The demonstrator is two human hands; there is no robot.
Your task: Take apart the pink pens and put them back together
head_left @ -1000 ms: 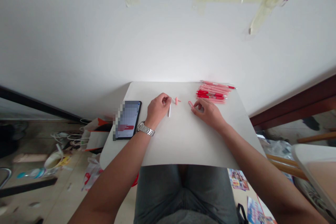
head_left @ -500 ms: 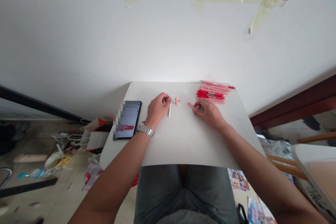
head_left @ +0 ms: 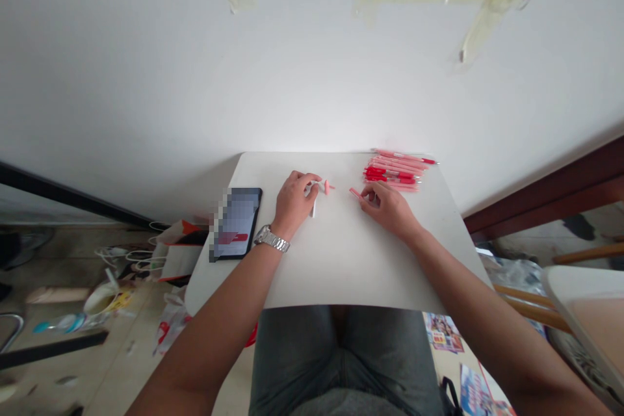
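Note:
My left hand (head_left: 296, 200), wearing a metal watch, rests on the white table (head_left: 336, 266). Its thumb and index finger are apart beside a small pink pen part (head_left: 327, 188) with a pale piece reaching toward the fingertips. Below the thumb lies a thin white stick (head_left: 314, 209), its upper end hidden by the hand. Closed around a pink pen barrel (head_left: 355, 193) is my right hand (head_left: 387, 208); the barrel's tip sticks out to the left. Just behind that hand, several pink and red pens (head_left: 397, 170) lie in a pile.
A phone (head_left: 238, 224) lies at the table's left side, part of it blurred out. The wall (head_left: 302, 91) stands along the far edge. Bags, cables and a bottle (head_left: 63, 323) are on the floor to the left. A white chair (head_left: 589, 312) is at the right.
My left thumb and index finger have parted, and the index finger has stretched right toward the small pink part. The right hand has hardly moved and still holds the pink barrel.

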